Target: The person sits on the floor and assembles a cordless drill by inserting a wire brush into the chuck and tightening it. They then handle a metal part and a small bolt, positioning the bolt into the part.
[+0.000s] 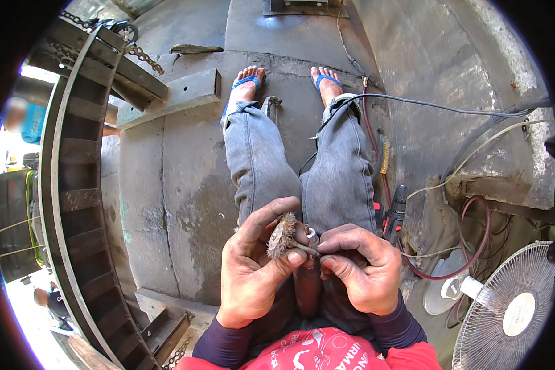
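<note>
Above my lap, my left hand (pixel 253 271) is closed round a worn round wire brush (pixel 282 235) with a thin metal shank. The bristles face up and left between thumb and fingers. My right hand (pixel 371 271) pinches at the free end of the shank, thumb and forefinger together. Just behind the shank, a cylindrical tool (pixel 307 293) stands upright between my thighs, its metal tip (pixel 312 237) showing between the hands. My fingers hide part of its upper end.
A steel rack-like frame (pixel 80 197) runs along the left, with a metal beam (pixel 172 97) beyond. At right are a white fan (pixel 517 314), a red hose (pixel 475 262), cables and a black-and-red tool (pixel 396 213). Two people appear at far left.
</note>
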The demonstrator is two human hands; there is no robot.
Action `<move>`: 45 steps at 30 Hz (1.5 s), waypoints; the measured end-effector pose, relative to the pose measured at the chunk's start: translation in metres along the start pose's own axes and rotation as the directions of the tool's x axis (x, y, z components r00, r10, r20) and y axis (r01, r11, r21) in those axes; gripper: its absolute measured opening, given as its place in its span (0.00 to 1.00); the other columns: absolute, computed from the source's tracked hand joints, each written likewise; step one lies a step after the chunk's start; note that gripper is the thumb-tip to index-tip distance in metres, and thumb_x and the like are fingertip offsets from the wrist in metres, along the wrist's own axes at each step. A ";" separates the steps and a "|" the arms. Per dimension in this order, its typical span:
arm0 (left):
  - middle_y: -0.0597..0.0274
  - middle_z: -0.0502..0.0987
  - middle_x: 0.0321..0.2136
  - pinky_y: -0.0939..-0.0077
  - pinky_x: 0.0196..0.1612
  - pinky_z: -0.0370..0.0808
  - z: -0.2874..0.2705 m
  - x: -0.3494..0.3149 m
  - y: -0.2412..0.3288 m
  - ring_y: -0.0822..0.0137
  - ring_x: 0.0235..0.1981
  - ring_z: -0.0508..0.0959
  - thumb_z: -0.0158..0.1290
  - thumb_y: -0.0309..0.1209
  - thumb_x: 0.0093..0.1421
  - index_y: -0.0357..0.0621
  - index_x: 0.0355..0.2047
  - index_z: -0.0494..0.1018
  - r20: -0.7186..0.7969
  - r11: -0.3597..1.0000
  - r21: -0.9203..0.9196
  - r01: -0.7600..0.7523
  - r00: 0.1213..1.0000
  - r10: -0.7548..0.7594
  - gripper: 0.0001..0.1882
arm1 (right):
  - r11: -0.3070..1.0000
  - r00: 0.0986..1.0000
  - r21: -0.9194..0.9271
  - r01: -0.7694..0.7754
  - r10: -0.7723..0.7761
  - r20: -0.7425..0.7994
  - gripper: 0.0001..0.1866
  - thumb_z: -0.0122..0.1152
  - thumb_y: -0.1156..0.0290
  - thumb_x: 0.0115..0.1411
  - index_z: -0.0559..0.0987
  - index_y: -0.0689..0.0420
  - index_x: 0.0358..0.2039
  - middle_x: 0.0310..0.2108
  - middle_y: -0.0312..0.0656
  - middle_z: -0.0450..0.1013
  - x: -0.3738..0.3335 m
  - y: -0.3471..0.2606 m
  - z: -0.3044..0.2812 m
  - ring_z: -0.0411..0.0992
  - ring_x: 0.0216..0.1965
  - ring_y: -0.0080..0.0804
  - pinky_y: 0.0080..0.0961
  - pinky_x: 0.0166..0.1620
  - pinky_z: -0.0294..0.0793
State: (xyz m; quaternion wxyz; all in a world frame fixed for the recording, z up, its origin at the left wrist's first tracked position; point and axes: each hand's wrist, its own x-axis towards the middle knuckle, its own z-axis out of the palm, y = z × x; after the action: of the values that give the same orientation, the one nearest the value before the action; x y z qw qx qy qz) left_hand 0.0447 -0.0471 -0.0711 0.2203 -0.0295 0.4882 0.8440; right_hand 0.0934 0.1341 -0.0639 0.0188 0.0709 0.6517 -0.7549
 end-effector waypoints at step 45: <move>0.55 0.81 0.36 0.74 0.30 0.83 -0.016 0.010 0.012 0.66 0.33 0.83 0.67 0.16 0.53 0.36 0.54 0.74 -0.179 0.982 0.109 0.154 0.975 -0.133 0.27 | 0.967 0.977 -0.151 0.207 -0.212 -0.019 0.21 0.75 0.83 0.59 0.77 0.64 0.52 0.42 0.49 0.83 -0.005 0.015 -0.001 0.83 0.42 0.30 0.26 0.43 0.83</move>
State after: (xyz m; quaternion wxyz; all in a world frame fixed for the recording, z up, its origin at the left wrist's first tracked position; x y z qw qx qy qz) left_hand 0.0277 -0.0621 -0.0721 0.2396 -0.1236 0.5526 0.7887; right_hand 0.0997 0.1326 -0.0780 -0.0674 0.0133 0.7101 -0.7007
